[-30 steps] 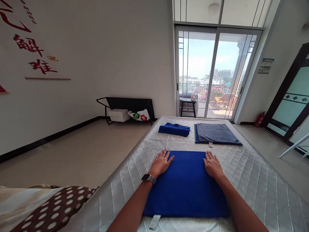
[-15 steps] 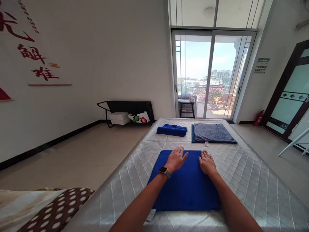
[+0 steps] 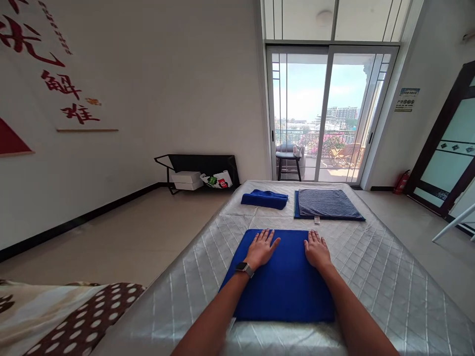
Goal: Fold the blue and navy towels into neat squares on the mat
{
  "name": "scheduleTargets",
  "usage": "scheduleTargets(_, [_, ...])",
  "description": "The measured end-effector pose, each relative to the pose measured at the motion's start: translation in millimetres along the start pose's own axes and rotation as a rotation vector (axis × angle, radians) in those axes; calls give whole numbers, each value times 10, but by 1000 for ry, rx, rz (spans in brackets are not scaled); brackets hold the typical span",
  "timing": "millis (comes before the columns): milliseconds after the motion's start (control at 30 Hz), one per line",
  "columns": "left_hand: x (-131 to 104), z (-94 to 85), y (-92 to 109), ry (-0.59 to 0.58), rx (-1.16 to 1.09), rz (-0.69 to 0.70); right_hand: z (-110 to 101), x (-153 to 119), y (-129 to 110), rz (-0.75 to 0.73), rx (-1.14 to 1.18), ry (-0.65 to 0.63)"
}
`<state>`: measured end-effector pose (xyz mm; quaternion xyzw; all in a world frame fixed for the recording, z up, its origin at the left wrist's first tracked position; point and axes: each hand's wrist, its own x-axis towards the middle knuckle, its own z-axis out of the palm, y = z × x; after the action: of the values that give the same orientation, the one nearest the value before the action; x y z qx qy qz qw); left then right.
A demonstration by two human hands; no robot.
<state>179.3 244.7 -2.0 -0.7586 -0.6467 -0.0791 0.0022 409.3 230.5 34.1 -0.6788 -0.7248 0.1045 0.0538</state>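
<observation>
A blue folded towel lies flat on the silver quilted mattress in front of me. My left hand rests palm down on its far left part, fingers stretched out, a watch on the wrist. Flat near the towel's far right corner lies my right hand, fingers extended. Neither hand grasps anything. Beyond them, a smaller folded blue cloth sits at the far left of the mattress. To its right, a grey folded towel lies on top of a blue one, with a white tag at the near edge.
A brown polka-dot blanket covers the lower left. By the wall, a black rack holds white boxes and a printed bag. Sliding glass doors stand behind the bed. A fire extinguisher is at the right.
My left hand has slid a little left across the blue towel. The right hand has stayed nearly in place. My view has turned slightly left.
</observation>
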Motion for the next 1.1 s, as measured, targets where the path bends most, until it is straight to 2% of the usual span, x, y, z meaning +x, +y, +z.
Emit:
scheduleTargets(100, [-113, -51, -493, -17, 2, -118, 3, 3, 6, 9, -2, -1])
scheduleTargets(200, [-165, -27, -709, -7, -29, -144, 16, 9, 20, 6, -18, 7])
scheduleTargets(400, [-117, 55, -666, 9, -64, -155, 7, 14, 16, 8, -81, 8])
scheduleTargets(567, [-124, 34, -644, 32, -89, -134, -48, -32, -27, 14, -131, 37])
scheduleTargets(700, [-143, -13, -624, 6, -109, -131, -63, -202, -24, 6, -188, 66])
scheduleTargets(900, [-128, -4, -607, 13, -98, -127, 43, -508, 25, -1, -133, 6])
scheduleTargets(1100, [-169, -90, -606, 28, -101, -88, 28, -575, -24, 19, -95, 17])
